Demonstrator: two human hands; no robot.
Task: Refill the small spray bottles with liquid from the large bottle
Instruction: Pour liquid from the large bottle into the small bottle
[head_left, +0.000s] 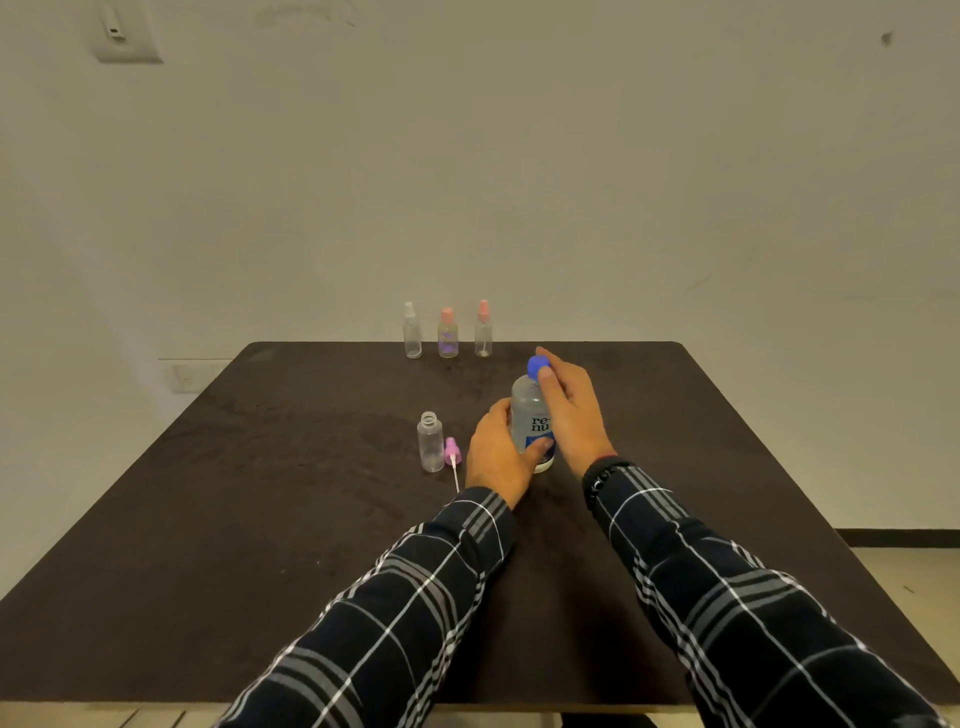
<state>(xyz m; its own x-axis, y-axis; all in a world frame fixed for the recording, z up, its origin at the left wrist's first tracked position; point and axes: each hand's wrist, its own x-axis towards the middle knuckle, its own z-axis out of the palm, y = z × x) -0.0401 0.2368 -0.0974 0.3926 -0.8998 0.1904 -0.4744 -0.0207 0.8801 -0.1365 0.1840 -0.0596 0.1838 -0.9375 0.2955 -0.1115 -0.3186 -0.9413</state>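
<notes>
The large clear bottle (529, 410) with a blue cap (536, 367) stands upright mid-table. My left hand (496, 454) grips its lower body. My right hand (569, 410) pinches the blue cap with thumb and fingers. Just left stands a small clear spray bottle (430, 441) with its neck uncapped. Its pink spray head (451, 451) lies on the table beside it, tube pointing toward me. At the far edge stand three capped small spray bottles: a white-topped one (412, 332), a pink-topped one (448, 333) and another pink-topped one (483, 330).
The dark table (260, 545) reaches a pale wall at its far edge. A wall socket (189, 376) shows left of the table, and a switch plate (124, 36) sits high on the wall.
</notes>
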